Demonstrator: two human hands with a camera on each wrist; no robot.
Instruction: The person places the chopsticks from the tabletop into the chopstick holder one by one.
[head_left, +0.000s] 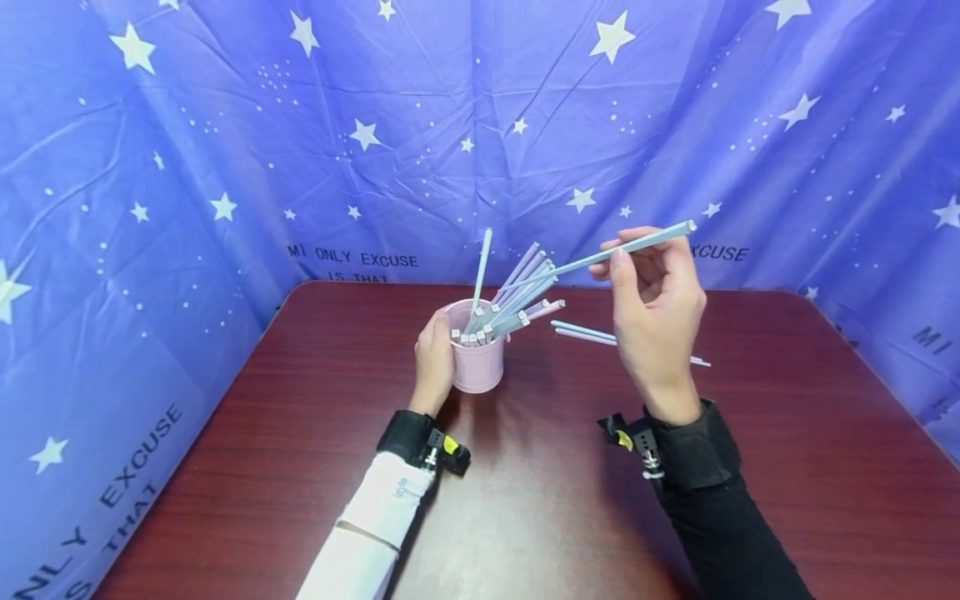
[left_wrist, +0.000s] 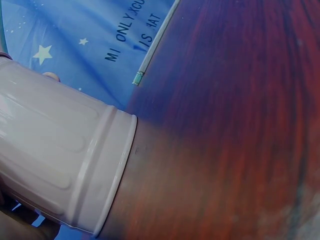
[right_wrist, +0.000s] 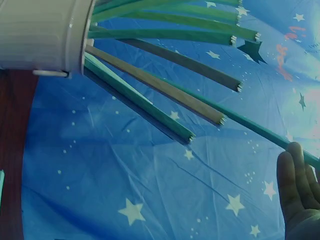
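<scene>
A small pink bucket [head_left: 480, 371] stands on the table, filled with several thin pastel straw-like sticks [head_left: 531, 292] that fan out mostly to the right. Around the bucket's left side, my left hand [head_left: 433, 358] holds it; the left wrist view shows the ribbed bucket wall [left_wrist: 50, 145] with part of the fingers below. My right hand [head_left: 660, 308], raised right of the bucket, pinches a light blue stick [head_left: 660, 237] between thumb and fingers. That stick [right_wrist: 260, 131] slants down toward the bucket's mouth; whether its lower end is inside is hidden among the others.
Blue and pink loose sticks [head_left: 585, 333] lie on the table to the right of the bucket, partly behind my right hand. The dark red wooden table [head_left: 525, 517] is bordered by a blue curtain [head_left: 465, 100] with white stars at the back and sides.
</scene>
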